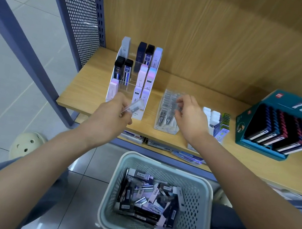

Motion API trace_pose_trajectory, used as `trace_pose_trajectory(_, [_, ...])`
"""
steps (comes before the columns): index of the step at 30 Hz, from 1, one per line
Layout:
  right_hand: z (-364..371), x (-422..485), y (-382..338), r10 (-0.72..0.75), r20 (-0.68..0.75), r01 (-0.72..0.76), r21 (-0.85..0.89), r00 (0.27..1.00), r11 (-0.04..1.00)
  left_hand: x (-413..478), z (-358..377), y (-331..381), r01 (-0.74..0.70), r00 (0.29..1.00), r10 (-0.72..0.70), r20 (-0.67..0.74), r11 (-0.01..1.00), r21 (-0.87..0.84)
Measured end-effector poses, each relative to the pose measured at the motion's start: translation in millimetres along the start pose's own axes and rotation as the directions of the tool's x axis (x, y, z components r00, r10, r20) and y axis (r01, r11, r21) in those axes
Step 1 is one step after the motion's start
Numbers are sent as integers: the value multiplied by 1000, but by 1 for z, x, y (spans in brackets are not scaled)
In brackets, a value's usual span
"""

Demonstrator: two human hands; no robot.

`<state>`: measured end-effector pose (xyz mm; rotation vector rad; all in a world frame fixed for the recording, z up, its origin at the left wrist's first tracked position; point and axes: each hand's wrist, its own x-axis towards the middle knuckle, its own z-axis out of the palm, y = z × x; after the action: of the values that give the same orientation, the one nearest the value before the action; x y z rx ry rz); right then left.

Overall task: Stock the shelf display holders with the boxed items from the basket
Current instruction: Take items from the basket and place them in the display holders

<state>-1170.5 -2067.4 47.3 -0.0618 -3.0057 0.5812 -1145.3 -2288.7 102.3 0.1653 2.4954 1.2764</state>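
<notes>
The wooden shelf (90, 93) carries a tiered holder (132, 75) just beyond the left hand (115, 108), which pinches a clear case (133, 106) between thumb and curled fingers; some slots are filled, others vacant. The right hand (190, 112) curls its fingers over a clear tray holder (167, 117); whether it grips anything cannot be determined. Below both grips, the basket (162, 162) holds many boxed items (148, 199), so most stocking appears to remain; the shelf edge runs under the wrists, with bare surface between the holders.
</notes>
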Motion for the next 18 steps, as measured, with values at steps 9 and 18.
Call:
trace_pose_trajectory(9, [-23,-40,-61,-195,196,33,619,961,785,-6,0,-7,-103,995,103,10,993,54])
trace_pose_trajectory(18, [-24,-65,-51,-142,269,-60,625,953,779,-18,15,-3,-196,976,195,-96,981,1])
